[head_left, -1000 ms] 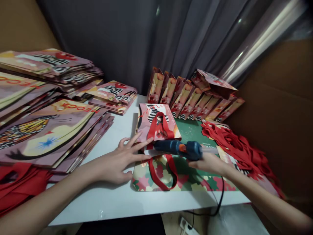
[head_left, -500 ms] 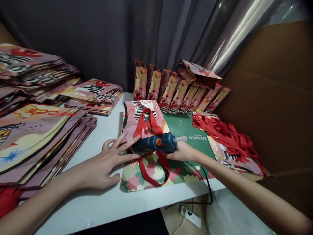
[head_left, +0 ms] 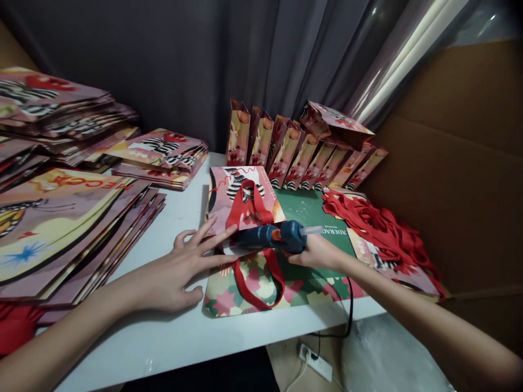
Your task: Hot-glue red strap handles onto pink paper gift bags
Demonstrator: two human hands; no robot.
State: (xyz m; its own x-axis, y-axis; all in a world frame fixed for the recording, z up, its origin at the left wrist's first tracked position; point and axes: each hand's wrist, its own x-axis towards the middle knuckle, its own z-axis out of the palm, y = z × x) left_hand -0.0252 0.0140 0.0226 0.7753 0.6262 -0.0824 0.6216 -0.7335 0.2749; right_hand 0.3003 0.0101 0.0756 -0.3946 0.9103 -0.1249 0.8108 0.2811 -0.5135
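My right hand [head_left: 312, 253] is wrapped round a dark blue glue gun [head_left: 261, 238], a clear glue stick poking out of its right end. Its nozzle end lies to the left, over a pink printed paper bag [head_left: 269, 201] with a zebra pattern. My left hand [head_left: 188, 269] rests with fingers spread at the left edge of that bag, two fingertips close to the gun's front. One red ribbon handle [head_left: 254, 198] loops over the bag, and another red ribbon [head_left: 259, 299] loops below it on the green and camouflage-print board [head_left: 302, 207]. The nozzle tip is hidden.
Stacks of flat printed bags [head_left: 61, 234] fill the left of the white table [head_left: 163, 337]. Several standing bags [head_left: 294, 158] line the back by the curtain. A heap of red ribbons [head_left: 379, 228] lies right, beside a cardboard wall [head_left: 457, 163]. A black cord [head_left: 350, 307] hangs near a power strip [head_left: 316, 363].
The glue gun in my right hand has shifted slightly to the right. My left hand stays spread at the bag's edge. The whole view has moved a little.
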